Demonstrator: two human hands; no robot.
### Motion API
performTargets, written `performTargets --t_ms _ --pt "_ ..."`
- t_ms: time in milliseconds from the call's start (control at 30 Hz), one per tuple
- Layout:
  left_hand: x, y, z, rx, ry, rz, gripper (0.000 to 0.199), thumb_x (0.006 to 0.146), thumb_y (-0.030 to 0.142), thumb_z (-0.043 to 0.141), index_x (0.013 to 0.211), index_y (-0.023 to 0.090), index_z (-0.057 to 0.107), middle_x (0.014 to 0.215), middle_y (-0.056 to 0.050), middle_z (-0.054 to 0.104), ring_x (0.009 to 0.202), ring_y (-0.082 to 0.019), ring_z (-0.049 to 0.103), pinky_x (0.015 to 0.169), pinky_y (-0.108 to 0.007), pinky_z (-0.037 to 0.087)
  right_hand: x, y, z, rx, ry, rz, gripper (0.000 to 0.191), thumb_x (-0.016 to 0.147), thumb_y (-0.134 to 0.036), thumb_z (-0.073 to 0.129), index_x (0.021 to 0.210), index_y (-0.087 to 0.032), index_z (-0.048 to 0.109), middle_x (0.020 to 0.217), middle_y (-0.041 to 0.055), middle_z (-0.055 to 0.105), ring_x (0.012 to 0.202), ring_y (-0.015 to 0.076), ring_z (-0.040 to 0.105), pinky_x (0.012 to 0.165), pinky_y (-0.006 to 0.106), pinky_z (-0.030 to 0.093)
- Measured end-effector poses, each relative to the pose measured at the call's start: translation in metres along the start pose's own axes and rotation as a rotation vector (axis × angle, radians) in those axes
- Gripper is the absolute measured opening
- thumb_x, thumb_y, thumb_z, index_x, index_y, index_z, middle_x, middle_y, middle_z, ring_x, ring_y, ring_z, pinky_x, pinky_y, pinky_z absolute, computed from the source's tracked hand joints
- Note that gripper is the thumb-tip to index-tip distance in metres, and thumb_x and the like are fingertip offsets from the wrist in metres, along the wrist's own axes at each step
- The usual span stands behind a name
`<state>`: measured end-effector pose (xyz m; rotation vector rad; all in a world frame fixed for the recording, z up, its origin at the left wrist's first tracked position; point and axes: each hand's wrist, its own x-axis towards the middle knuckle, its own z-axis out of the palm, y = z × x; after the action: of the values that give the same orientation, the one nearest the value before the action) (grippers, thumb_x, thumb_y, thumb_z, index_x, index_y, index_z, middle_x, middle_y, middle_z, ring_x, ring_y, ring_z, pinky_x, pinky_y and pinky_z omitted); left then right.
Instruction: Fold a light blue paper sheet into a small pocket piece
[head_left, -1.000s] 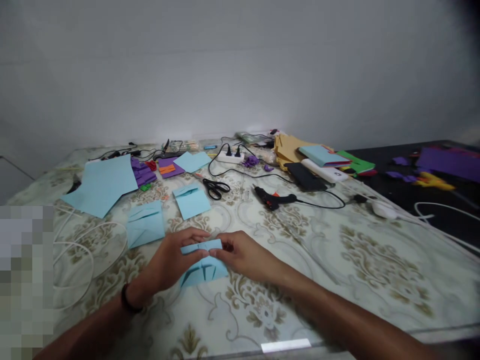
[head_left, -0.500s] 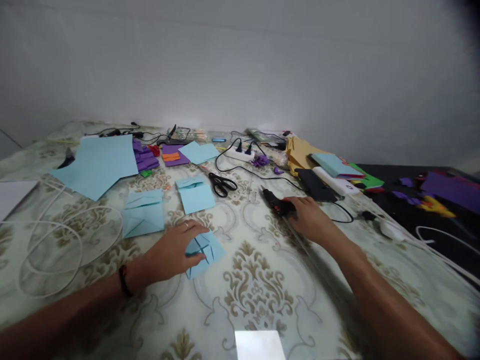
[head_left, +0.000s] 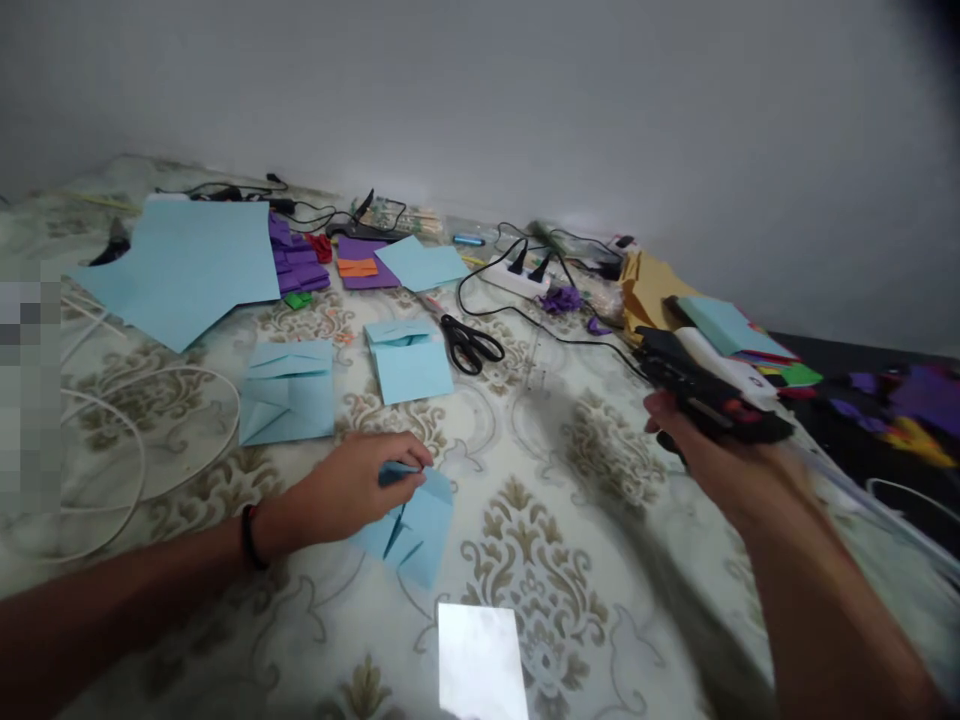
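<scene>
My left hand (head_left: 367, 490) pinches the upper edge of a folded light blue paper piece (head_left: 420, 530) that has slits and creases. At the right, my right hand (head_left: 712, 450) is wrapped round a black glue gun (head_left: 705, 385), held above the cloth with its cord trailing behind. Two more folded blue pieces lie flat: one (head_left: 289, 395) left of my left hand, the other (head_left: 412, 370) beyond it. Black-handled scissors (head_left: 472, 345) lie beside the farther one.
Large blue paper (head_left: 187, 265) and purple strips (head_left: 296, 260) lie at the back left. A white power strip (head_left: 517, 277) with plugs stands behind the scissors. White cable (head_left: 142, 430) loops at the left. Yellow paper (head_left: 649, 290) is at the back right. A white card (head_left: 481, 660) lies in front.
My right hand has lifted the glue gun off the cloth and moved it right. My left hand has closed on the paper's edge, and the paper has turned. The camera view has shifted.
</scene>
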<state>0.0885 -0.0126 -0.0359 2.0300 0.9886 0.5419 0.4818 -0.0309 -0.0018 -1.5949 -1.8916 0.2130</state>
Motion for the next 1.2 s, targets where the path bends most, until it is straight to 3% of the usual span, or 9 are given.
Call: performTargets --t_ms 67,100,167,233,367,467,600,767,1200 --pt "0.0 0.0 -0.002 -0.034 -0.015 -0.04 0.016 0.09 0.018 0.066 0.105 0.023 0.07 0.104 0.001 0.081 0.092 -0.017 0.077 0.082 -0.026 0.056 -0.003 -0.038 0.007 -0.082 -0.04 0.033 0.021 0.092 -0.039 0.069 0.08 -0.023 0.063 0.065 0.0011 0.061 0.049 0.0168 0.052 0.046 0.029 0.037" --pt "0.0 0.0 -0.002 -0.038 -0.014 -0.051 0.017 0.091 0.019 0.066 0.107 0.024 0.07 0.106 0.001 0.081 0.093 -0.017 0.077 0.082 -0.026 0.056 -0.005 -0.057 0.013 -0.061 -0.076 0.0 0.02 0.091 -0.04 0.071 0.082 -0.023 0.064 0.076 0.0031 0.065 0.061 0.0194 0.06 0.055 0.031 0.044" --pt "-0.001 0.0 -0.002 -0.047 0.012 -0.069 0.019 0.091 0.02 0.066 0.11 0.024 0.069 0.105 0.001 0.081 0.092 -0.018 0.077 0.081 -0.027 0.056 -0.009 -0.088 0.027 0.075 -0.134 -0.129 0.019 0.09 -0.035 0.073 0.079 -0.023 0.062 0.091 0.0051 0.066 0.078 0.0214 0.065 0.068 0.032 0.051" --pt "-0.002 -0.002 -0.002 -0.06 0.039 -0.072 0.015 0.091 0.021 0.066 0.105 0.024 0.069 0.105 0.001 0.081 0.094 -0.018 0.077 0.082 -0.027 0.057 -0.014 -0.104 0.04 0.197 -0.237 -0.194 0.016 0.089 -0.027 0.074 0.08 -0.023 0.062 0.092 0.0037 0.064 0.076 0.0189 0.064 0.067 0.031 0.05" --pt "-0.001 -0.008 0.002 -0.053 0.077 0.006 0.005 0.091 0.02 0.064 0.087 0.022 0.067 0.119 -0.002 0.078 0.105 -0.019 0.076 0.087 -0.027 0.057 -0.021 -0.099 0.06 0.336 -0.334 -0.201 0.013 0.09 -0.018 0.071 0.082 -0.022 0.062 0.089 0.0026 0.063 0.074 0.0171 0.063 0.065 0.03 0.049" --pt "0.0 -0.011 0.004 -0.039 0.1 0.042 0.003 0.09 0.019 0.064 0.089 0.021 0.065 0.122 -0.004 0.077 0.109 -0.019 0.074 0.09 -0.028 0.058 -0.022 -0.092 0.071 0.356 -0.41 -0.212 0.009 0.09 -0.017 0.069 0.084 -0.021 0.063 0.088 0.004 0.063 0.076 0.0184 0.063 0.065 0.031 0.048" --pt "0.002 -0.01 0.005 -0.013 0.105 0.044 0.006 0.09 0.019 0.065 0.096 0.021 0.064 0.116 -0.004 0.078 0.104 -0.018 0.075 0.089 -0.028 0.06 -0.023 -0.096 0.083 0.361 -0.396 -0.234 0.01 0.089 -0.018 0.067 0.082 -0.022 0.061 0.083 0.0049 0.062 0.078 0.0215 0.06 0.068 0.035 0.048" --pt "0.001 -0.009 0.003 0.023 0.083 0.046 0.024 0.09 0.019 0.065 0.114 0.022 0.063 0.115 -0.003 0.078 0.099 -0.017 0.076 0.086 -0.028 0.061 -0.024 -0.104 0.086 0.345 -0.391 -0.232 0.011 0.091 -0.021 0.063 0.081 -0.023 0.059 0.079 0.0048 0.06 0.075 0.0212 0.056 0.065 0.035 0.045" --pt "0.002 -0.01 0.002 0.009 0.052 0.03 0.028 0.091 0.018 0.066 0.118 0.023 0.062 0.108 0.0 0.079 0.097 -0.016 0.076 0.088 -0.026 0.058 -0.028 -0.106 0.094 0.359 -0.352 -0.241 0.015 0.091 -0.025 0.063 0.078 -0.023 0.054 0.073 0.0033 0.057 0.069 0.0201 0.053 0.06 0.034 0.039"
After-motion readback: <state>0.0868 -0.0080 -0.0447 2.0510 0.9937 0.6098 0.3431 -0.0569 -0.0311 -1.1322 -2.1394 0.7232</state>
